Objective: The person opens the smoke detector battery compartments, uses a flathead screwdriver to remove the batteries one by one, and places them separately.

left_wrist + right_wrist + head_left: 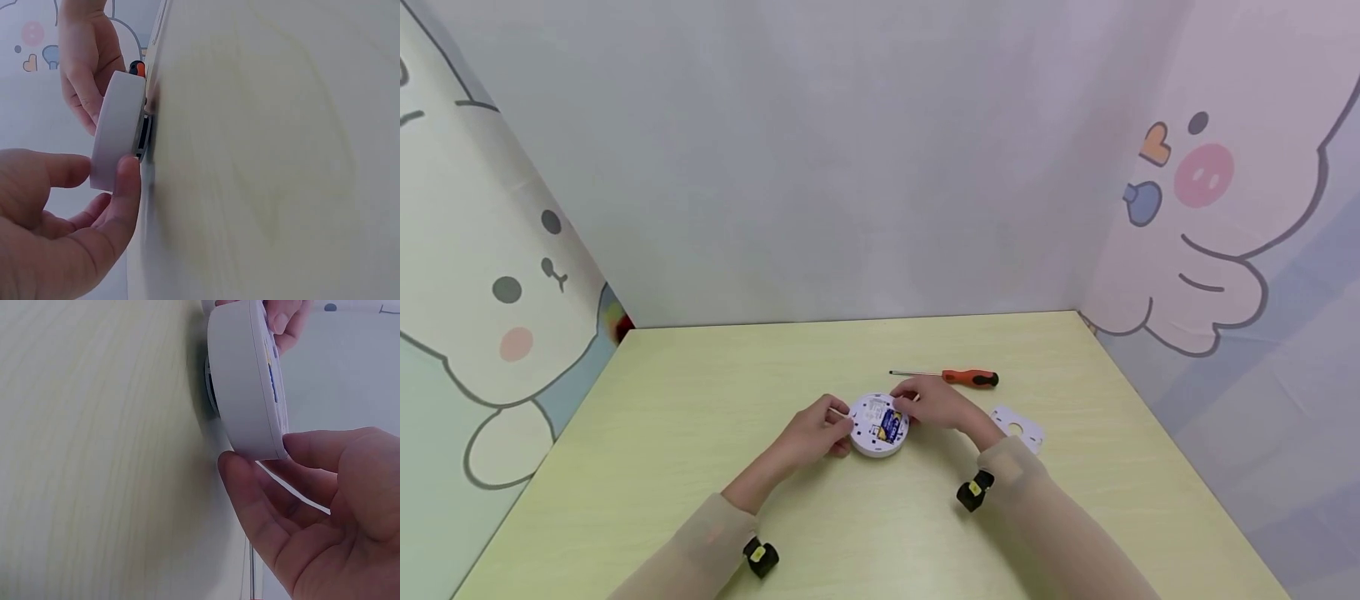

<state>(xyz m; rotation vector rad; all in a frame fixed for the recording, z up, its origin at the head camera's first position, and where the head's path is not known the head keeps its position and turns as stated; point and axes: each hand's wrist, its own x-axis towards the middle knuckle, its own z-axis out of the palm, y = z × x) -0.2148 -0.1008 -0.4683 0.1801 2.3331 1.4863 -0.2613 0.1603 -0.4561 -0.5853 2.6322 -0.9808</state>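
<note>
A round white smoke detector (872, 435) lies face down, its back with a blue and yellow battery upward. My left hand (814, 429) pinches its left rim between thumb and fingers. On the opposite side, my right hand (936, 402) pinches the upper right rim. Seen from the left wrist, the detector's white side wall (115, 128) stands between both hands, and a dark slotted part shows on its underside. In the right wrist view the detector (240, 381) sits between the right thumb and fingers, close above the table; whether it touches the table I cannot tell.
Behind the right hand lies a screwdriver (972, 378) with an orange and black handle, its shaft pointing left. A white plate (1028, 432) with a round hole lies beside the right forearm. The pale wooden table (737, 358) ends at a plain cloth backdrop (850, 167).
</note>
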